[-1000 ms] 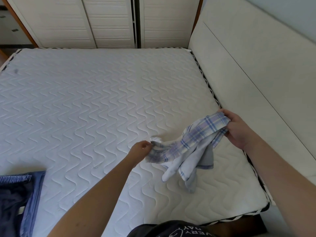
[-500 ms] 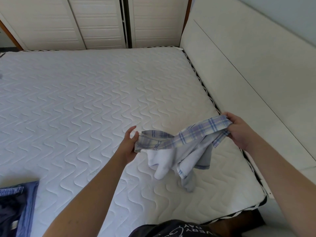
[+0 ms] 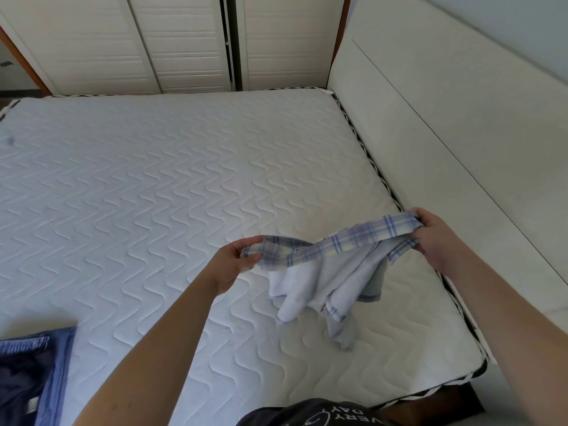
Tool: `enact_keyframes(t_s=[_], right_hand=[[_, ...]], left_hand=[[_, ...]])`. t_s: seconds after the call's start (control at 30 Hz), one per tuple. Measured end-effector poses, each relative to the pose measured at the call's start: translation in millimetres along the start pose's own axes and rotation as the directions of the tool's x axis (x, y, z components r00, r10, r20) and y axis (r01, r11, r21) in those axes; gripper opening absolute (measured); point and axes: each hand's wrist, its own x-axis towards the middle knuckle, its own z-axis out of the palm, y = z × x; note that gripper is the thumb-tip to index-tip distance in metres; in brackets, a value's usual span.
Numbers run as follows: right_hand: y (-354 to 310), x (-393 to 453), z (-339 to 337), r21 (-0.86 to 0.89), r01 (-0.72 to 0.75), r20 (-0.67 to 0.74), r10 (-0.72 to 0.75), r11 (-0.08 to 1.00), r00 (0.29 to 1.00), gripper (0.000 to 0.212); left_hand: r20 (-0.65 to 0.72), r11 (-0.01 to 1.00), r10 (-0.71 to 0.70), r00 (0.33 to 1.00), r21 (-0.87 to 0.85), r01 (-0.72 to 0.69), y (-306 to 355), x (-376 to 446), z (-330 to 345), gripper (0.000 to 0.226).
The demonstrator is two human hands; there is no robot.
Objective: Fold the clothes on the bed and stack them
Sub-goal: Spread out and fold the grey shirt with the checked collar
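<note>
quilted white mattress (image 3: 184, 179), pale headboard (image 3: 445, 133), louvred doors (image 3: 184, 41)

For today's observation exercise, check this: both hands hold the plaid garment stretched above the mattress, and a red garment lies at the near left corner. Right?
Not quite. In the head view the corner garment is dark blue, not red. Left hand and right hand do hold the plaid garment above the mattress.

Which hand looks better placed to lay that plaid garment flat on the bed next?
Probably the left hand: it holds the plaid garment over open mattress, while the right hand grips the other end at the bed's edge.
</note>
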Motion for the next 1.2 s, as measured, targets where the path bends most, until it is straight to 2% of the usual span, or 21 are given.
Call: enact_keyframes(t_s=[0.17,0.37,0.47,0.57,0.63,0.73,0.8,0.9,1.0,1.13,1.2], right_hand=[[-0.2,-1.5,-4.6,0.102,-0.029,-0.023,0.031,0.994,0.999,0.03],[1.7,-6.5,-5.5,0.105,-0.05,-0.024,0.053,0.993,0.998,0.029],[1.3,-9.5,-4.3,0.086,-0.048,0.023,0.046,0.995,0.999,0.036],[-2.2,-10.9,-0.9,0.042,-0.029,0.095,0.024,0.999,0.995,0.046],[-6.2,-11.2,2.3,0.024,0.0,0.134,-0.003,1.0,0.991,0.044],[-10.8,-11.1,7.9,0.034,0.012,0.149,-0.017,0.999,0.989,0.044],[-13.7,-11.8,12.5,0.045,0.021,0.162,-0.028,0.999,0.986,0.045],[-17.5,-14.7,19.1,0.044,0.036,0.178,-0.043,0.998,0.983,0.046],[-19.9,-18.4,22.3,0.07,0.038,0.184,-0.051,0.997,0.982,0.046],[-21.9,-23.4,21.6,0.086,0.047,0.194,-0.063,0.995,0.979,0.043],[-21.6,-26.0,20.2,0.093,0.046,0.195,-0.064,0.995,0.979,0.043]], left_hand=[[-0.143,0.985,0.059,0.988,0.171,-0.034,-4.8,3.7,-8.2,0.024],[-0.235,0.977,0.108,0.966,0.207,-0.059,-5.6,6.8,-12.2,0.009],[-0.19,0.961,0.149,0.97,0.259,-0.097,-1.7,5.8,-7.6,0.018],[-0.068,0.883,0.129,0.989,0.462,-0.084,2.3,6.9,-4.5,0.006],[-0.003,0.783,0.118,0.993,0.615,-0.091,0.8,9.5,-5.3,0.007],[0.088,0.529,0.118,0.989,0.837,-0.138,-3.9,8.2,-1.0,0.02],[0.14,0.46,0.108,0.984,0.871,-0.175,-7.3,5.3,10.4,0.028],[0.25,0.51,0.123,0.96,0.814,-0.277,-11.3,0.8,42.4,0.039],[0.372,0.54,0.075,0.925,0.765,-0.351,-18.0,-2.5,78.4,0.05],[0.347,0.569,0.072,0.935,0.756,-0.324,-30.7,-3.8,109.6,0.05],[0.305,0.534,0.115,0.945,0.783,-0.318,-33.4,-4.1,116.5,0.041]])
